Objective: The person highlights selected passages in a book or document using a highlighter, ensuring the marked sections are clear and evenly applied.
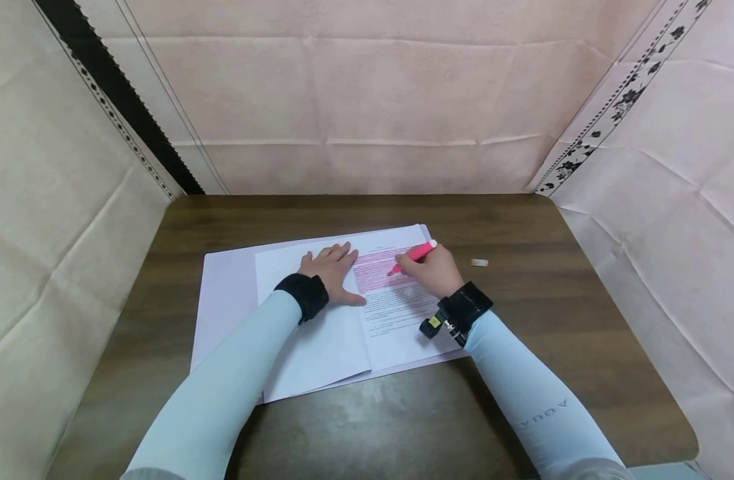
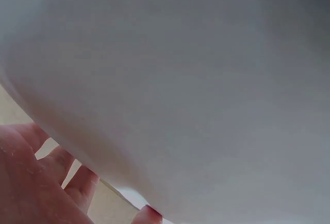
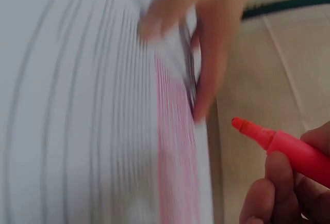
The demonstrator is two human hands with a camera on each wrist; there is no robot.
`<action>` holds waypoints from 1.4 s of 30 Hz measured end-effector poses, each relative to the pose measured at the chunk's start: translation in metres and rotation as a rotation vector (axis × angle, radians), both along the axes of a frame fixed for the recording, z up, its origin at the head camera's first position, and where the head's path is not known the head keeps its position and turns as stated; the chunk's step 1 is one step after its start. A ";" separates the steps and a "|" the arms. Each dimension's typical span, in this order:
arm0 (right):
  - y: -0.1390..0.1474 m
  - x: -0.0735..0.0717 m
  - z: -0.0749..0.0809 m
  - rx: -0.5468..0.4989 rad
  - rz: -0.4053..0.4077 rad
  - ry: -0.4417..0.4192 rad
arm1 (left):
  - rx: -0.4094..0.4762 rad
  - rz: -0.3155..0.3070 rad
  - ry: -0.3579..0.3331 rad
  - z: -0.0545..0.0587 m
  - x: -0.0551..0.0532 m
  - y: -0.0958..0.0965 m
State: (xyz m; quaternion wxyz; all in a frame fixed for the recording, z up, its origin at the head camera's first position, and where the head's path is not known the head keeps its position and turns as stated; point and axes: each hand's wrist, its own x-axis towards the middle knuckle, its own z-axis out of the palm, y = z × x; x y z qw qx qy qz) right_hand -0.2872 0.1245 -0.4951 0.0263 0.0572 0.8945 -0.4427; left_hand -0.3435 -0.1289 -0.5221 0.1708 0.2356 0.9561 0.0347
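My right hand pinches an uncapped pink highlighter, its tip at the printed page. Pink marking covers the upper lines of text there, while the lower lines are plain black on white. The right wrist view shows the highlighter's orange-red tip with curled fingertips around the barrel. On the blank left-hand page rests my left hand, fingers spread and thumb pointing right, near the fold. Pale paper fills most of the left wrist view, partly hiding the left fingers.
Beneath the open pages lies a larger pale lilac cover. A small whitish rectangular piece sits on the brown wooden table to the right. Pale cloth hangs behind the table and along both sides.
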 end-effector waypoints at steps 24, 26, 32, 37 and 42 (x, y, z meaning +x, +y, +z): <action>-0.043 -0.003 -0.025 0.045 0.122 -0.050 | 0.002 -0.010 0.022 0.001 -0.005 0.008; -0.044 -0.004 -0.025 0.051 0.118 -0.053 | 0.002 -0.008 0.020 0.001 -0.005 0.008; -0.044 -0.004 -0.027 0.060 0.079 -0.065 | 0.000 -0.012 0.022 -0.002 -0.005 0.005; -0.045 -0.005 -0.028 0.062 0.069 -0.050 | 0.004 -0.002 0.019 -0.002 -0.003 0.003; -0.043 -0.006 -0.030 0.065 0.078 -0.065 | -0.004 0.006 0.016 -0.002 -0.002 0.002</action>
